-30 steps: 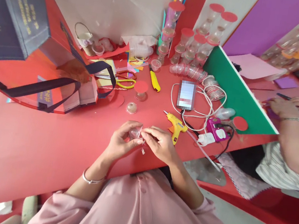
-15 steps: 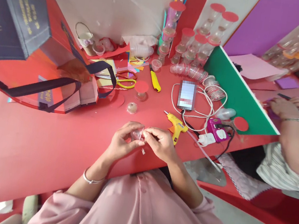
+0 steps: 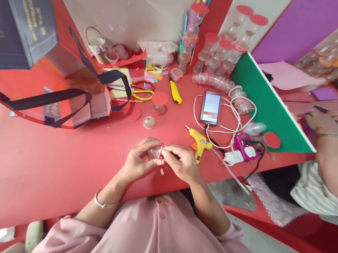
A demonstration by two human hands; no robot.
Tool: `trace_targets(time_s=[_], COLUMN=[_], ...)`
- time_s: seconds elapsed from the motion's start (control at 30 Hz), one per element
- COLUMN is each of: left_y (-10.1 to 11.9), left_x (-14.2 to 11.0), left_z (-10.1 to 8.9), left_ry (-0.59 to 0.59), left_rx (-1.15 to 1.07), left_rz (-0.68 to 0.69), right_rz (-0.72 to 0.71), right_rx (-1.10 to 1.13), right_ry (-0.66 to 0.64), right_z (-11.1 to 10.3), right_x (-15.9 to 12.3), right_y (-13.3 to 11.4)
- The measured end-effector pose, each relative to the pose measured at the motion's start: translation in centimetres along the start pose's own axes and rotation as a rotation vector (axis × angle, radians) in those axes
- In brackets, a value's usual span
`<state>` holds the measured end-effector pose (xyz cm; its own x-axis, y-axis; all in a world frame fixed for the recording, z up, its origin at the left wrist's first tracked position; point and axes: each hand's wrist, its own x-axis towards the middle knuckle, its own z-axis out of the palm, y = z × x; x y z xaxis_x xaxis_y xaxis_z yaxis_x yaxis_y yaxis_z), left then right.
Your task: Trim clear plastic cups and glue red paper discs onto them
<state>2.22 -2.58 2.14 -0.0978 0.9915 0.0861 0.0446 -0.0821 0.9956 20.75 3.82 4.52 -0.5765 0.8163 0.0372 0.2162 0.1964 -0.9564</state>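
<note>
Red tabletop, set against a pale wall and divided at the right by a green panel. Clear plastic cup, one, tilted, near the front edge, between both hands. Left hand: fingers and thumb curled around the cup's body. Right hand: thumb and fingertips pinched at its rim, exact contact partly hidden. Small pale scrap, just below the rim; whether attached, cannot tell. Beyond the cup: domed clear piece; red-topped piece, upright. To the right: yellow glue gun, lying flat; purple socket block. Farther back: yellow cutter; scissors. Left: red and navy bag.
</note>
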Motion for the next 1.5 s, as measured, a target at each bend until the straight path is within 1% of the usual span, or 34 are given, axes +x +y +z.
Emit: trace_targets(time_s=[0.13,0.37,0.53,0.7,0.83,0.93,1.03,1.17,1.23,1.33,1.43,1.5], left_y=[0.2,0.0,-0.1,-0.5,-0.9,-0.8,-0.6,-0.6,-0.6,-0.5,-0.4,-0.4], left_x=[0.1,0.0,0.0,0.0,-0.1,-0.1,-0.1,-0.2,-0.3,-0.3,-0.3,-0.3], left_z=[-0.1,-0.2,-0.1,-0.1,0.0,0.1,0.0,0.0,0.0,0.0,-0.1,-0.1], left_ry=[0.013,-0.003,-0.029,-0.056,-0.055,-0.063,-0.082,-0.121,-0.129,-0.111,-0.088,-0.082], left_rx=[0.014,0.161,0.195,0.200,0.235,0.147,-0.005,-0.263,-0.358,-0.407,-0.394,-0.376], left_rz=[0.001,0.075,0.092,0.131,0.165,0.111,0.035,-0.071,-0.116,-0.146,-0.153,-0.149], right_rz=[0.010,-0.023,-0.057,-0.082,-0.141,-0.177,-0.170,-0.106,-0.089,-0.084,-0.084,-0.081], right_rx=[0.020,-0.067,-0.095,-0.130,-0.176,-0.135,-0.043,0.083,0.112,0.090,0.051,0.044], right_ry=[-0.055,-0.099,-0.149,-0.124,-0.078,0.007,0.069,0.074,0.064,0.067,0.066,0.040], right_z=[-0.1,-0.6,-1.2,-1.4,-1.2,-0.7,0.0,0.5,0.6,0.6,0.6,0.5], right_x=[0.0,0.0,0.1,0.0,0.0,0.1,0.2,0.2,0.2,0.2,0.1,0.1], right_y=[-0.3,-0.5,-0.3,0.1,0.3,0.2,0.0,-0.1,-0.1,0.0,0.0,-0.1])
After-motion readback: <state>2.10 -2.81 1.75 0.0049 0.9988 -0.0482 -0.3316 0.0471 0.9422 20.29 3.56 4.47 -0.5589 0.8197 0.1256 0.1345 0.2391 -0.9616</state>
